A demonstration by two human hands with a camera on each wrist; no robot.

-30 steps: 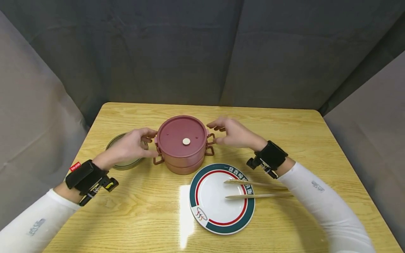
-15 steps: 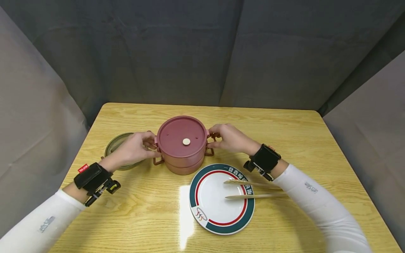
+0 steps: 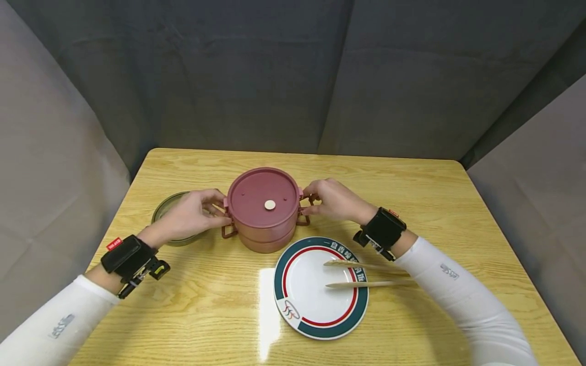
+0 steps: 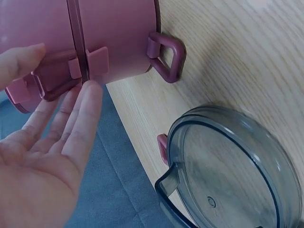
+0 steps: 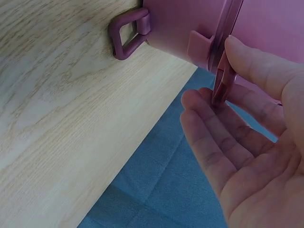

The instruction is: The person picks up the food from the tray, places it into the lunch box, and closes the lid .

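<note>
Plate (image 3: 293,284) with wooden tongs (image 3: 366,274) near front; clear lid (image 3: 167,206) left.

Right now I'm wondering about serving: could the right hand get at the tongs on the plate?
Probably yes. The right hand is at the pink container, and the tongs lie uncovered across the plate beside that forearm.
</note>
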